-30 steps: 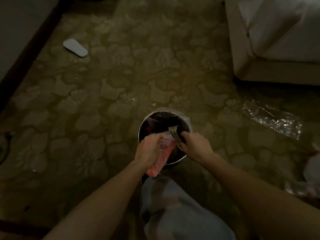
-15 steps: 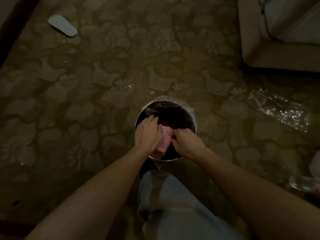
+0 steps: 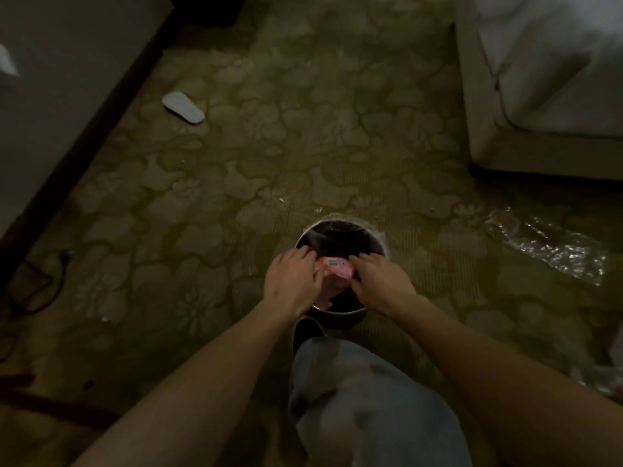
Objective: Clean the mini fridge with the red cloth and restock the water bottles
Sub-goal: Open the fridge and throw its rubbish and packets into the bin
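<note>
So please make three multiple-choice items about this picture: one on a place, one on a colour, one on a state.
1. Where are both hands?
A. over the round bin
B. on the bed
C. on the slipper

2. What colour is the packet between the hands?
A. green
B. pink
C. black

3. How does the slipper lie?
A. inside the bin
B. on a foot
C. alone on the carpet

Answers:
1 A, the left hand and right hand meet above the bin.
2 B, the packet shows pink.
3 C, the slipper lies apart on the carpet.
</note>
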`<state>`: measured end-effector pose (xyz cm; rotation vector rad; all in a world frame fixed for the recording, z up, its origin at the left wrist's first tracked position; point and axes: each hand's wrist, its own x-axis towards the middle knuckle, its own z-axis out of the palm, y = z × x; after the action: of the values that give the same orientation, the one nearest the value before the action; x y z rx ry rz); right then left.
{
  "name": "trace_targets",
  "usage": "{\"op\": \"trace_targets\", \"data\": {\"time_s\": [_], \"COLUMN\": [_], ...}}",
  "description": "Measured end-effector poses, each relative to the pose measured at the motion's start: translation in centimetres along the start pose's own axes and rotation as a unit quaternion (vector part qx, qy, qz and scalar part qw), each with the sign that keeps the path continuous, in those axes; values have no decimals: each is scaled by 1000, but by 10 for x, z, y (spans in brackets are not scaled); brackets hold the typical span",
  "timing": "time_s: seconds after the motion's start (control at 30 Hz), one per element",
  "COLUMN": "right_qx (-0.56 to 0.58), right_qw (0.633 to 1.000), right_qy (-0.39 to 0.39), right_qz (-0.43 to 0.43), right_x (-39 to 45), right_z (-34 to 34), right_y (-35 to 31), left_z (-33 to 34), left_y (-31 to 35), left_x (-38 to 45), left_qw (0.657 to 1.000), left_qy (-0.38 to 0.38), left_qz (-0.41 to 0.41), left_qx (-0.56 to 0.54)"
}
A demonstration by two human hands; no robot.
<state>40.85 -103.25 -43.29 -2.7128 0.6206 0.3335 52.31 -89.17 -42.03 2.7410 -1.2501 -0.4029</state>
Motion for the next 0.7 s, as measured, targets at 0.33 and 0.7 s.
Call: {"op": "trace_targets", "data": {"time_s": [0.33, 0.7], "right_qx": [-19, -35], "right_qw": [999, 979], "right_qy": [5, 92], "right_qz": [-50, -179], "right_x": [-67, -162], "right_z": [-72, -133], "right_y": [-59, -177], "left_z": [-84, -171], "left_y": [4, -22], "left_x": [-108, -259], "left_qw": [997, 981], "left_qy": [36, 135], "left_qz": [-36, -94], "left_qx": [60, 105]}}
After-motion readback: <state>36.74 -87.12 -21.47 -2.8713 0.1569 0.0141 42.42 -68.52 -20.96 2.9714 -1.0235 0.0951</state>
